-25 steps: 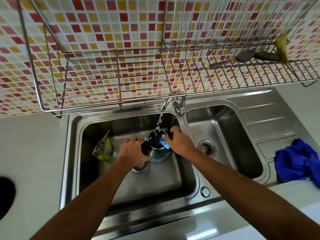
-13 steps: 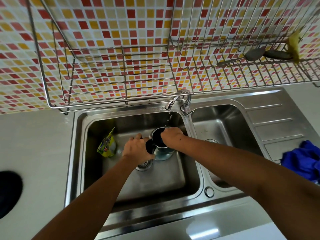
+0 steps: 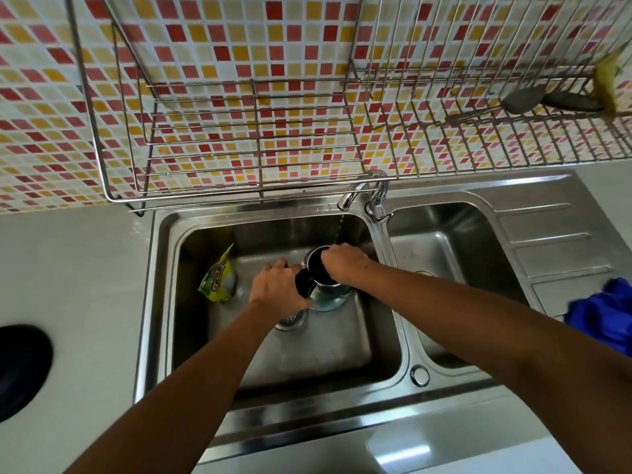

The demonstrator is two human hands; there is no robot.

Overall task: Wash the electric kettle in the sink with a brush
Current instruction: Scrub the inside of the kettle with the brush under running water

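Note:
The steel electric kettle [image 3: 326, 295] stands upright in the left basin of the sink [image 3: 160, 302], under a thin stream from the faucet [image 3: 359, 189]. My left hand [image 3: 277, 287] grips its black handle. My right hand [image 3: 343, 265] covers the kettle's open mouth with the fingers reaching down inside. The blue brush seen a moment ago is hidden by that hand, so only the dark opening shows beside it.
A yellow-green soap pouch [image 3: 219, 280] leans in the basin's left corner. The drain strainer [image 3: 290, 318] lies just below my left hand. A wire dish rack [image 3: 253, 159] hangs above the sink. A blue cloth [image 3: 605, 313] sits on the drainboard at right.
My right hand moved from the kettle's rim, where the blue brush showed, to over and into the opening, hiding the brush. The view shifted slightly right.

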